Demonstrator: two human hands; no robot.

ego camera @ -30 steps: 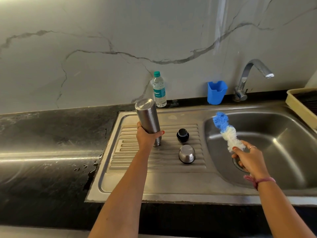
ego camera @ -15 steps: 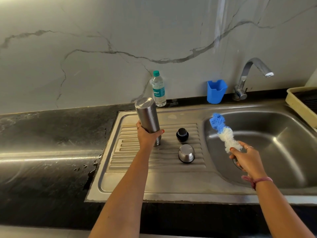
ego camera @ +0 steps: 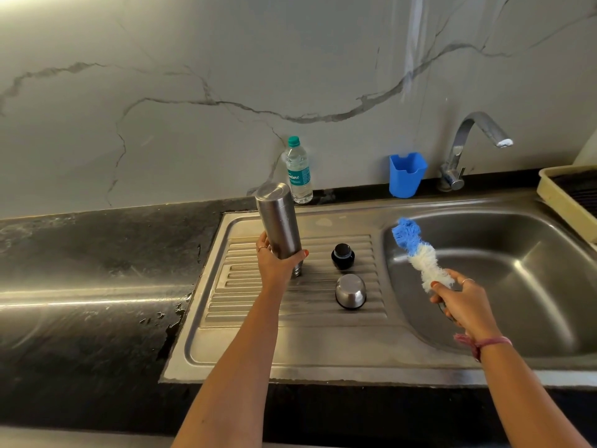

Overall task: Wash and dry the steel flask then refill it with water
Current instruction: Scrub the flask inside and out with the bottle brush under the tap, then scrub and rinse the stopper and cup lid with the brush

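Note:
My left hand [ego camera: 277, 260] grips the steel flask [ego camera: 277, 219] near its neck. The flask stands upside down, mouth on the ribbed drainboard [ego camera: 323, 331], tilted slightly left. Just right of it sit the flask's black stopper [ego camera: 342, 255] and its steel cap cup [ego camera: 350, 291], both on the drainboard. My right hand [ego camera: 462, 302] holds a bottle brush [ego camera: 416, 252] by its handle over the left side of the sink basin [ego camera: 523, 286]. The brush's blue and white head points up and to the left.
A plastic water bottle [ego camera: 298, 171] stands at the wall behind the flask. A blue holder [ego camera: 407, 174] and the tap [ego camera: 475, 140] are behind the basin. A cream tray [ego camera: 562, 202] sits at the far right. Wet black counter [ego camera: 97, 286] stretches left.
My right hand has carried the brush slightly left and down over the basin. The left hand and flask have stayed in place.

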